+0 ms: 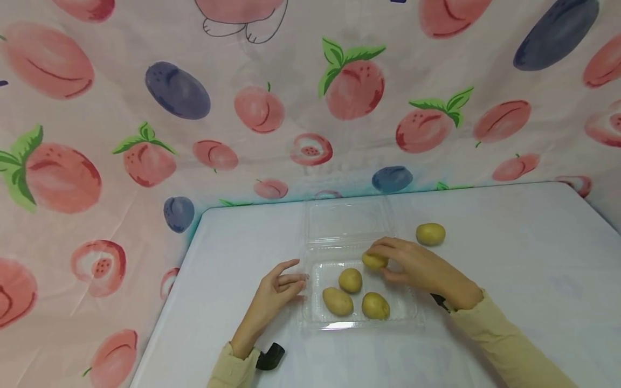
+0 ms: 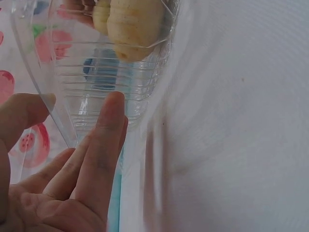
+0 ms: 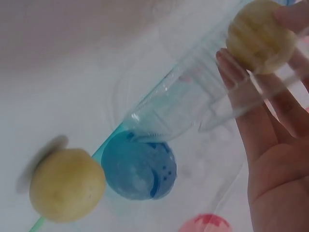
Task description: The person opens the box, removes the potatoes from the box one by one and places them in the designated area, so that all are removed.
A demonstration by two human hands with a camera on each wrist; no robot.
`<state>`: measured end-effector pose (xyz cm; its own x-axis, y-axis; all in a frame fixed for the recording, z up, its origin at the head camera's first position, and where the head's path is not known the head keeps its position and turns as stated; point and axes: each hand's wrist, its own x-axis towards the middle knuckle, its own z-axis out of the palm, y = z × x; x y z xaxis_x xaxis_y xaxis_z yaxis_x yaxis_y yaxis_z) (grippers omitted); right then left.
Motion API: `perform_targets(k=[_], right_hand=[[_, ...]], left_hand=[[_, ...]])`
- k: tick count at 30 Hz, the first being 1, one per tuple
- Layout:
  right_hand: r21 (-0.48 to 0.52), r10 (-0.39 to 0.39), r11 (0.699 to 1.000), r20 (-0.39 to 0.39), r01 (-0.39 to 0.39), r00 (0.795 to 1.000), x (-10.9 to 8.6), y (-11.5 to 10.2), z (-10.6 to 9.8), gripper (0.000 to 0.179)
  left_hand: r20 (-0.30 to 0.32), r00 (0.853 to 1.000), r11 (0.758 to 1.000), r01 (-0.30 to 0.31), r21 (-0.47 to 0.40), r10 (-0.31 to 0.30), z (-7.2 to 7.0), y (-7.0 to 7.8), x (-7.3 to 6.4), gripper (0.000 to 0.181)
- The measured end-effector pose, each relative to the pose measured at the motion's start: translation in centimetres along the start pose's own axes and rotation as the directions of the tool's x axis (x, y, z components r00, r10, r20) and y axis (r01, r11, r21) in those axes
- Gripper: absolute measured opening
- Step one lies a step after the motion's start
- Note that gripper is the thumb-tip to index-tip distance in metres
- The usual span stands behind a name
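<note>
A clear plastic clamshell box (image 1: pixel 402 310) lies with its lid laid back on the white table. Three potatoes sit in its tray: a round potato (image 1: pixel 350 280), a longer potato (image 1: pixel 337 302) and a front potato (image 1: pixel 375 306). My right hand (image 1: pixel 412 264) grips another potato (image 1: pixel 374 261) between thumb and fingers, inside the back right of the tray; the right wrist view shows this held potato (image 3: pixel 260 36) through the clear wall. At the tray's left side is my left hand (image 1: pixel 276 291), fingers extended, with the fingertips (image 2: pixel 113 104) right at the plastic wall.
One more potato (image 1: pixel 430 234) lies on the table to the right of the lid (image 1: pixel 349 221). Behind the white table (image 1: pixel 524 258) hangs a pink cloth (image 1: pixel 271 54) printed with fruit.
</note>
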<state>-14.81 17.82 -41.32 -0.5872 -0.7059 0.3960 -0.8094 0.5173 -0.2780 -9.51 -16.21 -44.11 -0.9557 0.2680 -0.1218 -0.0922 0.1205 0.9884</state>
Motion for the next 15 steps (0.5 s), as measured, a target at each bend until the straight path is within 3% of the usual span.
perform_targets(k=[15], right_hand=[[-0.032, 0.021, 0.999, -0.038, -0.022, 0.999, -1.5, 0.8, -1.9, 0.041]], left_hand=[[-0.007, 1.0, 1.0, 0.006, -0.001, -0.006, 0.1, 0.1, 0.0, 0.06]])
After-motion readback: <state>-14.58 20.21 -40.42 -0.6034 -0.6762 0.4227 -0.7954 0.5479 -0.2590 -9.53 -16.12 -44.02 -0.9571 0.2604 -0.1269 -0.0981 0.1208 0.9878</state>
